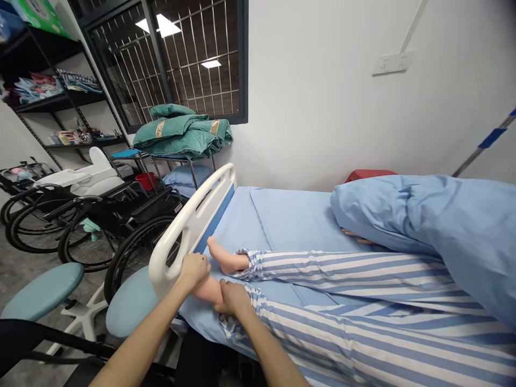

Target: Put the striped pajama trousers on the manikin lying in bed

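Note:
A life-size care manikin lies on a hospital bed in blue-and-white striped pyjama trousers [355, 322], with its bare feet towards me. My left hand [194, 270] grips the toe end of its nearer foot [207, 289], and my right hand [235, 298] is wrapped around the ankle and heel of that foot. The other foot [226, 258] lies uncovered just beyond my hands, touching neither. A blue quilt [427, 236] hides the manikin's upper body, and only the fingers of a manikin hand [357, 237] show beneath its edge.
A white bed rail [189, 226] runs along the bed's left side, over a blue sheet [294, 220]. Left of it stand black wheelchairs [133, 231] and teal stools [42, 290]. Folded green cloth [181, 131] sits on a cart by a barred window [161, 59].

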A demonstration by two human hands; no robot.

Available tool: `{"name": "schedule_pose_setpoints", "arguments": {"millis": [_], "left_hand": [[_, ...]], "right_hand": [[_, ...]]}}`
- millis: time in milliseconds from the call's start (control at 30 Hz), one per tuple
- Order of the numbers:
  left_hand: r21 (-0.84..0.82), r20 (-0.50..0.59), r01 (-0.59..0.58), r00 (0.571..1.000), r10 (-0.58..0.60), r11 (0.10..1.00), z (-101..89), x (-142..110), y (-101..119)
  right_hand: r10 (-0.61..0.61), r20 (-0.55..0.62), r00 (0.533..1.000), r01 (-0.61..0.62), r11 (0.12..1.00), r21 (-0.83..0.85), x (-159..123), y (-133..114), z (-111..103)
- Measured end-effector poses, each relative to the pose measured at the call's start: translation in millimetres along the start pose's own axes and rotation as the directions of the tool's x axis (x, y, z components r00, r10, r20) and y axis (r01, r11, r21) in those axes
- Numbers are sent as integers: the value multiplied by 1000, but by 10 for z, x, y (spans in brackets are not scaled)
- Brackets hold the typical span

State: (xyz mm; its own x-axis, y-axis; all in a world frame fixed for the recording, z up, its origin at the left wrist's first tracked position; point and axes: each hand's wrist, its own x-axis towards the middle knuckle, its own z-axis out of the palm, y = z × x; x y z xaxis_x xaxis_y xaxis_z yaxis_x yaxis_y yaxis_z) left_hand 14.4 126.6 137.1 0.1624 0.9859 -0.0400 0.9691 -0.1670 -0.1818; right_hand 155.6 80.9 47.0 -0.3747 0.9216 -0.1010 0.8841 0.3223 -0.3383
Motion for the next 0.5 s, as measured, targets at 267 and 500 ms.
{"name": "schedule_pose_setpoints", "arguments": {"millis": [267,500], "left_hand": [[-289,-218,317,897,-385,903,200,-277,-2],[-525,-335,268,807,-486,808,496,-427,27]], "right_hand": [[7,10,1000,-7,1000,4,-27,3,-31],[-5,0,1000,5,1000,-11,-61,-14,-51]]}}
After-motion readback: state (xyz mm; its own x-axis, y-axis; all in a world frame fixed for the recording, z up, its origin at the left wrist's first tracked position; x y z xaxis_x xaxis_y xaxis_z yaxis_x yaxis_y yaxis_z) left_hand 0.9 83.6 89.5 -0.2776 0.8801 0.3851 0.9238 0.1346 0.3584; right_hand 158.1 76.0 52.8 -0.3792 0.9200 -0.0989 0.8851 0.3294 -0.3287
